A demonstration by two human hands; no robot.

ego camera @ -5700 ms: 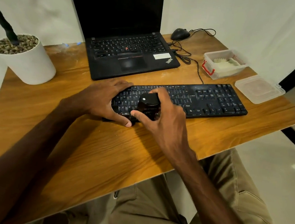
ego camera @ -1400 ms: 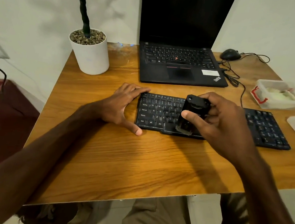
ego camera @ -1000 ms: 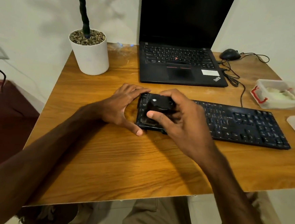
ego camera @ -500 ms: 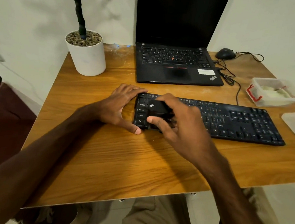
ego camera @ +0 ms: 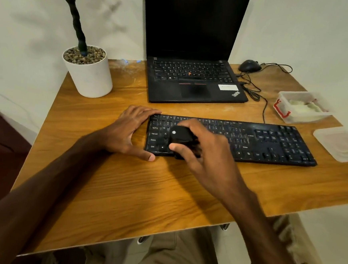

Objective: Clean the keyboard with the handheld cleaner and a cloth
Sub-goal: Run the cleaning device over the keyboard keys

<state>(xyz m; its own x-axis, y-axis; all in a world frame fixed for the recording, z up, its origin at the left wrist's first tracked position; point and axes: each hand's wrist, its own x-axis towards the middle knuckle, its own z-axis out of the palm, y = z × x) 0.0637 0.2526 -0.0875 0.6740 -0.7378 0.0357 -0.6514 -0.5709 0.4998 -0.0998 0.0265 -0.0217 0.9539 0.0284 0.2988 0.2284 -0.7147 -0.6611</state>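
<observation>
Head view, looking down on a wooden tabletop (ego camera: 122, 190): a black keyboard (ego camera: 272, 141) lies lengthwise near the middle. Both hands are at its left end. The right hand (ego camera: 204, 153) curls round a small black handheld cleaner (ego camera: 180, 135), thumb on its near side, with the cleaner sitting on the keys at the left part of the board. The left hand (ego camera: 127, 130) lies relaxed against the keyboard's left edge, fingers at the far corner and thumb on the wood by the near corner. Behind stands an open laptop (ego camera: 193, 81), with a potted plant (ego camera: 88, 75) to its left and a corded mouse (ego camera: 249, 65) to its right. A clear container (ego camera: 302, 107) holding something pale and its lid (ego camera: 340, 144) sit at the right edge.
</observation>
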